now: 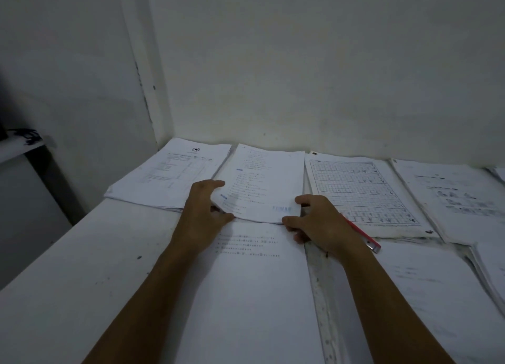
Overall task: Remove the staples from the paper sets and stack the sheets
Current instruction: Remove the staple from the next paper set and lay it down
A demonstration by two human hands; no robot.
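From the head camera we see both bare forearms reaching forward over the white worktop [82, 268], converging on one white printed sheet with blue stamped marks [262, 183] that lies in the middle of the far row of papers. We take that sheet as our landmark.

The left hand [203, 213] is at the sheet's near left corner, wrist straight, knuckles up. Its fingers [210, 184] curl over the left edge and the thumb meets them from below, so the corner is pinched and lifted slightly off the surface.

The right hand [319, 221] is at the sheet's near right corner, its fingers bent around the edge and gripping it. A red-handled tool with a metal tip [366, 236] pokes out from under this hand, pointing away to the right; we cannot tell whether the hand holds it or only covers it.

Just nearer than the sheet, touching its lower edge, lies a large white page with a few printed lines [254, 295]. Left of the sheet is a white stack with a round emblem [175, 172]; right of it, a gridded handwriting booklet [363, 194]. We cannot make out any staples.
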